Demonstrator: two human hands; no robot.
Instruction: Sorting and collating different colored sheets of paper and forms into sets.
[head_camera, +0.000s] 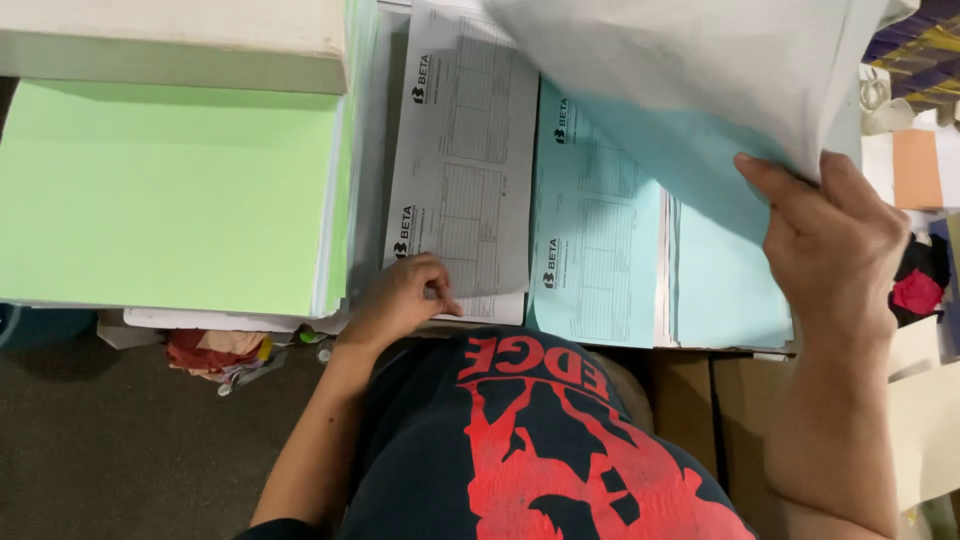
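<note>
We see the left hand (400, 295) resting fingers-down on the bottom corner of the white form (462, 160), at the near edge of the table (372, 150). Fingers are curled together, tips pressing or pinching the sheet's corner; we judge this is to peel one sheet off the stack. Whether a sheet is actually gripped between thumb and finger we cannot tell.

The right hand (835, 235) is raised above the right side of the table, clamped on a bunch of sheets (690, 70) held by their lower edge, thumb over, fingers behind. The bunch curves up and away, likely so it stays clear of the stacks below.

Under it lies the blue form stack (595, 230), just beside the white form, edges touching or nearly so. Further right a plain blue stack (730, 280), partly shadowed by the held sheets.

At the left end sits a green stack (170, 200), well apart from the left hand, with a white block (170, 40) lying across its far edge. Stacks run side by side along the near edge, seemingly so each colour is in easy reach.
</note>
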